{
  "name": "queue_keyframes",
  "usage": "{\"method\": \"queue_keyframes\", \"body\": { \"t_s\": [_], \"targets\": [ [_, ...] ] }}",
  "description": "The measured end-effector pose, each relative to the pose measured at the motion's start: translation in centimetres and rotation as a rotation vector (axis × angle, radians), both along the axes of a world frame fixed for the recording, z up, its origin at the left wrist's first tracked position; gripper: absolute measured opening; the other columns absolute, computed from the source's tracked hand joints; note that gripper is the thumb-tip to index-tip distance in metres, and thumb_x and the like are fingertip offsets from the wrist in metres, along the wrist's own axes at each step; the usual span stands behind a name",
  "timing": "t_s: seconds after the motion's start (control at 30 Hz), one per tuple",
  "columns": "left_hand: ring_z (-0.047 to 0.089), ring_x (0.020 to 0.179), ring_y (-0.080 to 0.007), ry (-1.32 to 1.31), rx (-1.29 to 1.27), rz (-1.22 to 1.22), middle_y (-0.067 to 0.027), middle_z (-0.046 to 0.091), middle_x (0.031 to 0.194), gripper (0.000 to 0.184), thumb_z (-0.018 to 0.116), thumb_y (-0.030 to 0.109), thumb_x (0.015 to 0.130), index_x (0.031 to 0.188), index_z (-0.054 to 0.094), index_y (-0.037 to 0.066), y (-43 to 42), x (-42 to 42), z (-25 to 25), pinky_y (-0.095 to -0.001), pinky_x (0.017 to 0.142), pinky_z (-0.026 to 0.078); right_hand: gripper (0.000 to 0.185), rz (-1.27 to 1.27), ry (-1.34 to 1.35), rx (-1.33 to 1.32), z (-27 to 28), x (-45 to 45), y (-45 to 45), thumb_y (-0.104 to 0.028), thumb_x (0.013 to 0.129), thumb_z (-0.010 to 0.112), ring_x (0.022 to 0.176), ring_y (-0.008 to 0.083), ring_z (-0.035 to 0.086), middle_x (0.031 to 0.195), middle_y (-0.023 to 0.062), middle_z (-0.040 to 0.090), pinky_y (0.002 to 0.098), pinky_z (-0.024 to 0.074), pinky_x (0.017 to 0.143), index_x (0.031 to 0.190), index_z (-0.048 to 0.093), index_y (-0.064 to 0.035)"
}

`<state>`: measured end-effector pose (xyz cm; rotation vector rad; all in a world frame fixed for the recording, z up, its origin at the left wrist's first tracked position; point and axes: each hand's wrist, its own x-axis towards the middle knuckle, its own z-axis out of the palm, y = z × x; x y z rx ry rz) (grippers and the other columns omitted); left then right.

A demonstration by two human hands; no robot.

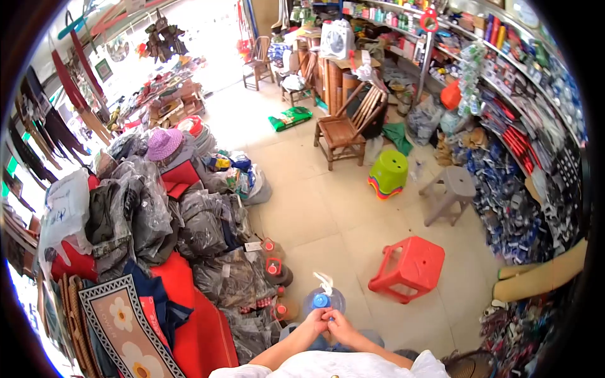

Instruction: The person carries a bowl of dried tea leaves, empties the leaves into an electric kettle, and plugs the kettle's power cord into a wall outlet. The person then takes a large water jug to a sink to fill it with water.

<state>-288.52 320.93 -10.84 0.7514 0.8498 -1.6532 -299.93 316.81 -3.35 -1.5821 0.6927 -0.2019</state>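
Note:
At the bottom centre, my left hand (317,319) and my right hand (338,322) meet in front of my body, fingers closed and touching. Just beyond them stands a large clear bottle (336,300) with a blue cap (321,301), and something white and wispy (324,281) shows above the cap. A small blue thing peeks out at my right fingers, too small to name. What my left fingers hold, if anything, is hidden. More bluish clear containers (372,337) are partly visible below and beside my forearms.
A red stool (411,268) lies tipped to the right, with a grey stool (451,189) and stacked green stools (389,170) behind. Bagged clothes (208,220) are piled on the left. Jugs with red caps (274,266) stand beside them. A wooden chair (340,129) is farther back.

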Motion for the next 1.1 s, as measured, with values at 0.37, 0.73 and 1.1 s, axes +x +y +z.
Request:
{"method": "queue_keyframes", "body": {
  "t_s": [0.37, 0.73, 1.1],
  "targets": [
    [0.055, 0.062, -0.0198, 0.141, -0.148, 0.39, -0.0096, 0.055, 0.071, 0.013, 0.041, 0.003, 0.084, 0.079, 0.052, -0.001, -22.4, 24.2, -5.9, -0.0293, 0.06, 0.049, 0.017, 0.409, -0.001, 0.026, -1.9, 24.7, -27.8, -0.012, 0.081, 0.04, 0.09, 0.0338, 0.055, 0.094, 0.0172, 0.057, 0.0391, 0.0426, 0.077, 0.095, 0.049, -0.0073],
    [0.055, 0.061, -0.0203, 0.076, -0.108, 0.385, -0.0082, 0.055, 0.067, 0.018, 0.038, 0.005, 0.084, 0.072, 0.052, 0.003, -41.4, 53.3, -6.9, -0.0304, 0.061, 0.048, 0.018, 0.522, 0.073, -0.03, -1.0, 55.5, -47.9, -0.008, 0.079, 0.039, 0.089, 0.0323, 0.056, 0.092, 0.0173, 0.056, 0.0385, 0.043, 0.079, 0.093, 0.049, -0.0043],
    [0.051, 0.056, -0.0164, 0.126, -0.176, 0.498, -0.0037, 0.051, 0.061, 0.019, 0.037, 0.011, 0.087, 0.072, 0.049, 0.008, -55.9, 84.2, -5.0, -0.0273, 0.055, 0.045, 0.015, 0.595, -0.038, 0.047, -3.0, 86.8, -64.1, -0.01, 0.078, 0.041, 0.084, 0.0355, 0.055, 0.087, 0.0177, 0.057, 0.0417, 0.0427, 0.071, 0.091, 0.047, -0.0057]
  ]
}}
